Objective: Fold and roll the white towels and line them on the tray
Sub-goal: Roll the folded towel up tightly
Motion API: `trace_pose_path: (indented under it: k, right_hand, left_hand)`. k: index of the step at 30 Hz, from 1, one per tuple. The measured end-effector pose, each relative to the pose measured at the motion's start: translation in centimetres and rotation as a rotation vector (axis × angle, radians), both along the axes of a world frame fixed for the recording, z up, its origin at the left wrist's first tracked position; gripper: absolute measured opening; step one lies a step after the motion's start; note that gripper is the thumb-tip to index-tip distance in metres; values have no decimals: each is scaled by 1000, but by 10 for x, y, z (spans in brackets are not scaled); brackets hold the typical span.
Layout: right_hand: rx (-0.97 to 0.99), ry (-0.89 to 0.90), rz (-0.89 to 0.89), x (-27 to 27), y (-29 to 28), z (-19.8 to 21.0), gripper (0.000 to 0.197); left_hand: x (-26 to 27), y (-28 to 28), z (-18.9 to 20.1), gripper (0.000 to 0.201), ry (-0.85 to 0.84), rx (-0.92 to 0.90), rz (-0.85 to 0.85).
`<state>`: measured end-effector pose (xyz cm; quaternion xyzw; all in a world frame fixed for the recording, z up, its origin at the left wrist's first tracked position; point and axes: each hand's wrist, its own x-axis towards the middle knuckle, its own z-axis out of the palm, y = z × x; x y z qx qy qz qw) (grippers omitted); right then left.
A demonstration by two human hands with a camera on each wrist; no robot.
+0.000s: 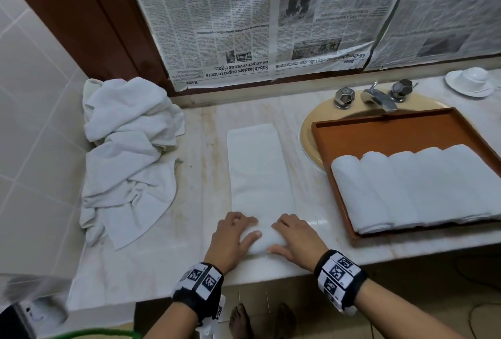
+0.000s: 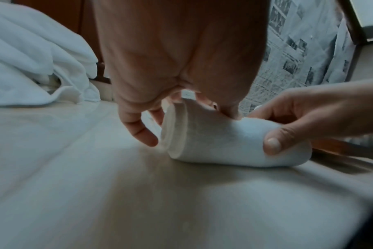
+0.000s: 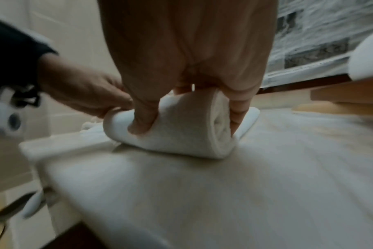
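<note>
The fingers [image 2: 145, 134] of the left hand [image 1: 233, 238] and right hand [image 1: 295, 241] curl around the started roll of the towel [image 1: 257, 170] on the desk [image 1: 195, 149], probably rolling next toward the far end, then to the tray [image 1: 379, 135].

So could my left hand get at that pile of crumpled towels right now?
Probably yes, once freed. The left hand is gripping the half-rolled towel together with the right hand; bare counter lies between it and the crumpled towels.

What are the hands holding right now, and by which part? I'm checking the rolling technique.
Both hands, left hand and right hand, grip the rolled near end of the folded towel, one at each end of the roll.
</note>
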<state>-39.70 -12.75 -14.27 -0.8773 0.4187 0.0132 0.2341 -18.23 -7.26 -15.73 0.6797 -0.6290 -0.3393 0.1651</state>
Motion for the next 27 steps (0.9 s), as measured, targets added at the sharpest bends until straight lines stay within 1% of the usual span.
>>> trace_pose_path:
  k: [2, 3, 5, 6, 8, 9, 12, 13, 15, 16, 19, 21, 24, 27]
  right_hand:
    - [134, -61, -72, 2, -8, 6, 57]
    - [205, -86, -104, 2, -13, 10, 55]
    - [312, -105, -133, 1, -21, 15, 55]
    - [336, -113, -140, 1, -23, 17, 54]
    - [332, -110, -143, 1, -22, 17, 53]
    - [289, -69, -125, 0, -18, 17, 54]
    - [-1, 102, -31, -2, -2, 15, 63]
    - [-68, 112, -13, -4, 4, 13, 67]
    - [-113, 99, 22, -6, 11, 6, 71]
    - [-130, 96, 39, -7, 12, 3, 69]
    - [-88, 101, 33, -7, 10, 4, 59]
    - [-42, 76, 7, -6, 6, 7, 53]
    - [97, 47, -58, -2, -2, 15, 49]
    - [254, 33, -98, -2, -11, 17, 49]
  left_hand:
    - [0, 2, 4, 77, -113, -1, -85]
    - [0, 4, 5, 85, -168, 4, -125]
    - [1, 6, 7, 100, -244, 18, -159]
    - [1, 5, 9, 103, -261, 29, -165]
    - [1, 0, 12, 97, -252, 73, -169]
    - [1, -3, 14, 92, -236, 102, -177]
    - [4, -12, 19, 84, -195, 164, -220]
    - [5, -12, 19, 82, -174, 169, -225]
    - [6, -12, 17, 78, -133, 177, -211]
    - [5, -11, 15, 77, -114, 180, -204]
    - [-1, 0, 10, 77, -126, 139, -175]
    - [-7, 11, 9, 76, -164, 39, -148]
    - [-13, 18, 7, 72, -237, -76, -136]
    - [-14, 14, 7, 64, -250, -51, -130]
